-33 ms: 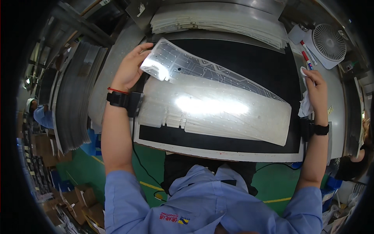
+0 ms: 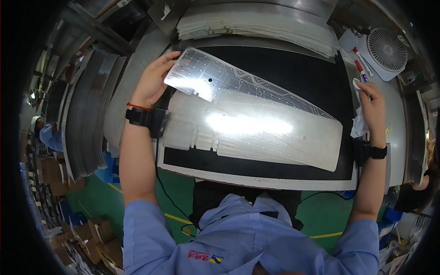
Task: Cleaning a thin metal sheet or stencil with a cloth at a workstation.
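My left hand [image 2: 153,80] grips the left end of a clear flexible circuit sheet [image 2: 229,78], printed with silvery traces. That end is tilted and catches a bright glare. The rest of the sheet slants right, along the far edge of a fanned pile of silvery sheets [image 2: 188,123]. Whether the sheet's right end touches the pile is hard to tell. Off the pile's right side, my right hand [image 2: 376,105] pinches a crumpled white cloth [image 2: 359,123] between thumb and fingers.
Under the pile lies a black mat [image 2: 298,64] on a white-edged table. Another sheet stack [image 2: 261,23] sits at the far side. Far right are a white fan [image 2: 387,48] and markers [image 2: 361,71]. Tall stacked sheets [image 2: 89,110] stand left. Cables run from both wrist devices.
The left end of the circuit sheet has shifted very slightly nearer and its glare has changed shape. Both hands stay in nearly the same place.
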Demonstrator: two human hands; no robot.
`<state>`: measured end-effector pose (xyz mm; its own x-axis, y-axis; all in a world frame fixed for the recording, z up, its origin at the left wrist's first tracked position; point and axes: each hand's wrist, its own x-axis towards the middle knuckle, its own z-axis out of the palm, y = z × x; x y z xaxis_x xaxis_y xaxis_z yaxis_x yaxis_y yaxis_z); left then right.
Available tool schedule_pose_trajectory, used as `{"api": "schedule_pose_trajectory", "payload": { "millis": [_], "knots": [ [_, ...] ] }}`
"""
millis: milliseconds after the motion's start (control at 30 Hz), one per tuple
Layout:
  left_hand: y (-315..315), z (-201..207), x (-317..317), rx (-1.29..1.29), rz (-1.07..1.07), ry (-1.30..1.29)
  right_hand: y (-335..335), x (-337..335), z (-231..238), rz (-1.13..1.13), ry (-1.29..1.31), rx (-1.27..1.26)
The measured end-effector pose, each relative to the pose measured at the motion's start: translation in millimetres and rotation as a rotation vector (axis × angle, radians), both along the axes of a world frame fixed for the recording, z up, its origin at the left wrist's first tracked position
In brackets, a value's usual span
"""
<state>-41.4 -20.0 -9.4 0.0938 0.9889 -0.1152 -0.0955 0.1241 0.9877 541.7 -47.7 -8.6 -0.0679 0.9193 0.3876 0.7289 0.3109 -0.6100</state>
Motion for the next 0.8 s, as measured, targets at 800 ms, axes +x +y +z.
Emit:
{"api": "schedule_pose_trajectory", "payload": {
  "millis": [800],
  "knots": [
    [5.9, -2.6, -13.4, 0.128, -0.045, 0.000, -1.4, -6.1, -0.6, 0.023, 0.005, 0.080]
  ]
}}
